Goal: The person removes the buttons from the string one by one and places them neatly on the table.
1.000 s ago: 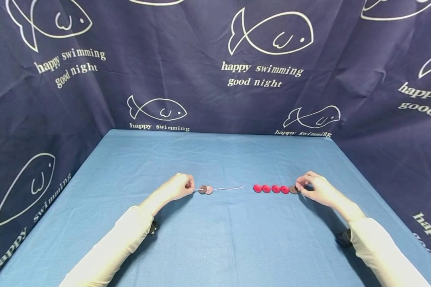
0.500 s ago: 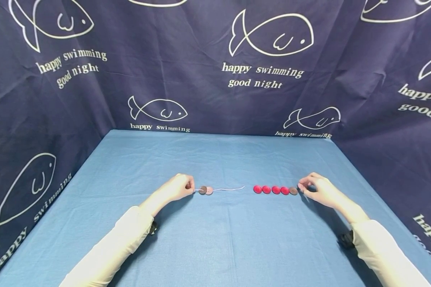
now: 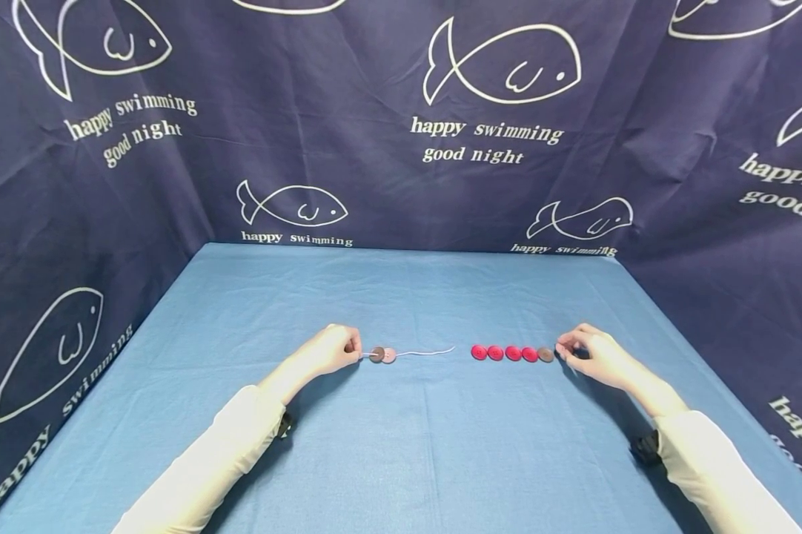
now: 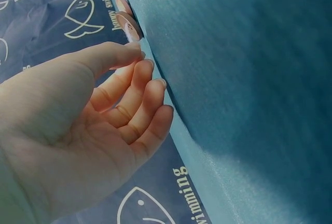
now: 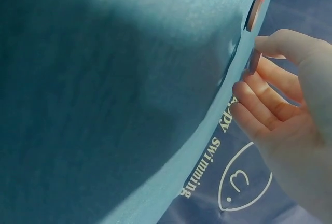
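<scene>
My left hand [image 3: 330, 348] pinches one end of a thin white string [image 3: 428, 352] between thumb and index finger. A dark brown button [image 3: 377, 354] and a pale pink button [image 3: 389, 355] are threaded on it, just right of the fingertips. The string's free end trails rightward over the cloth. My right hand [image 3: 591, 354] pinches a button [image 5: 254, 61] at its fingertips, seen nearly edge-on in the right wrist view and mostly hidden from the head view. Just left of those fingertips, a brown button [image 3: 545, 355] lies at the end of a row of several red buttons [image 3: 513, 353].
A blue cloth [image 3: 374, 445] covers the table under both hands. Dark blue curtains [image 3: 388, 148] printed with white fish and lettering hang behind it and along both sides. A dark device [image 3: 645, 448] sits on the underside of the right wrist.
My right hand has drawn slightly right with its button, uncovering the brown button at the row's end. The left hand, the string and its threaded buttons have stayed in place.
</scene>
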Demonstrator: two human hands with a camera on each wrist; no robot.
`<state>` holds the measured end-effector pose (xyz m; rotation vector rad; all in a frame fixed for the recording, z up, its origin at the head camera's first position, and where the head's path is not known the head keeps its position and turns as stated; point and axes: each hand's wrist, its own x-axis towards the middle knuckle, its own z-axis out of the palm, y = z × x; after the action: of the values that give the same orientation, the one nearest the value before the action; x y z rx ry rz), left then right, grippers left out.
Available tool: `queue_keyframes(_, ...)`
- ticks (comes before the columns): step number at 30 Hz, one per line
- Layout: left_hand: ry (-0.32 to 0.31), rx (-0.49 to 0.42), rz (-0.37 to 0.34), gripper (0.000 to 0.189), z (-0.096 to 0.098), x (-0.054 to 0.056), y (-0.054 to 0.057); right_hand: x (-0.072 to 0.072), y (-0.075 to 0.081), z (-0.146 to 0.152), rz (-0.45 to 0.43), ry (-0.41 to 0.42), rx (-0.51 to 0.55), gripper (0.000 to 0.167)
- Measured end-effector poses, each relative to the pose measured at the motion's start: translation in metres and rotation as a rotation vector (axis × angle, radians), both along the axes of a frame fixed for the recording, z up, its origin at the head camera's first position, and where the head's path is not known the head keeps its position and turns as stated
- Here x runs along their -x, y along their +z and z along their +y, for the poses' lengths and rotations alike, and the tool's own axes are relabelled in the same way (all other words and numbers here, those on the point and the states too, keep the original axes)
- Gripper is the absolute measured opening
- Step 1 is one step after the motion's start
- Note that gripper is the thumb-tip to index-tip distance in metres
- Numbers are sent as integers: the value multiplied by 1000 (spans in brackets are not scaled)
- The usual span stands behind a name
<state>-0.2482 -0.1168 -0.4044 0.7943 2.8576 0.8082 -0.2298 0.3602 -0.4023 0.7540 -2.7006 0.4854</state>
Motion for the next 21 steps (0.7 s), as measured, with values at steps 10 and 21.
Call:
queue_keyframes(10,-10,0,27,12,0,-1,1,3,-3,2,-9,5,-32,14)
queue_keyframes(21,-15,13,32,12,2,-1,1,2,1,2,-73,-20,-62,17)
